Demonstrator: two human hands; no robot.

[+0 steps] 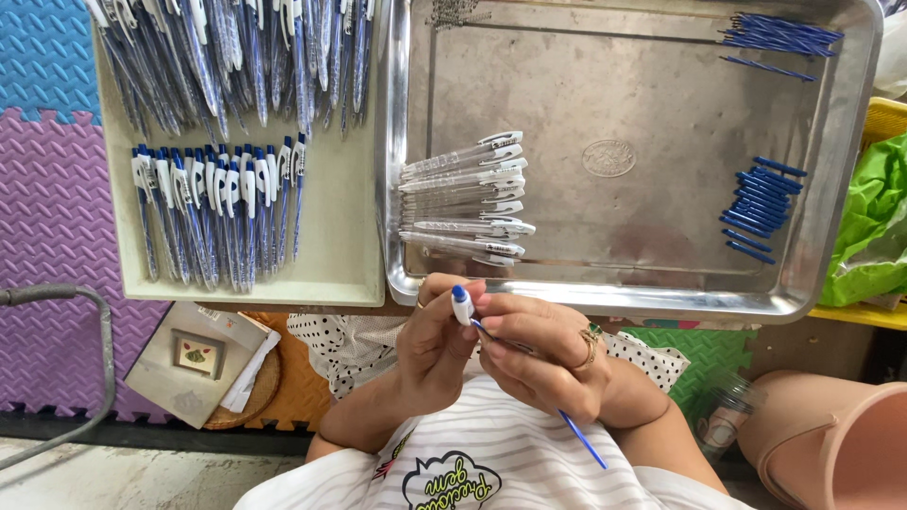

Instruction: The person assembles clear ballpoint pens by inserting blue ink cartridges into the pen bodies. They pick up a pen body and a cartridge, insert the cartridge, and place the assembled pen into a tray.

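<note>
- Hands close to the chest, fingertips nearly meeting over a striped shirt.
- Left hand [433,345] pinching a clear pen barrel [462,306] with a blue-tipped white cap, held nearly upright, cap end up.
- Right hand [540,354] pinching a thin blue refill [567,420], long axis slanting from the barrel's lower end down and to the right past the wrist; upper tip touching or just entering the barrel, cannot tell which.
- Just beyond the hands, a steel tray [831,236] holding empty clear barrels [463,198] lying crosswise near its left wall.
- Loose blue refills [761,203] toward the tray's right side, nearer the right hand.
- Farther left, a cream tray [350,236] with rows of finished pens [217,212].
</note>
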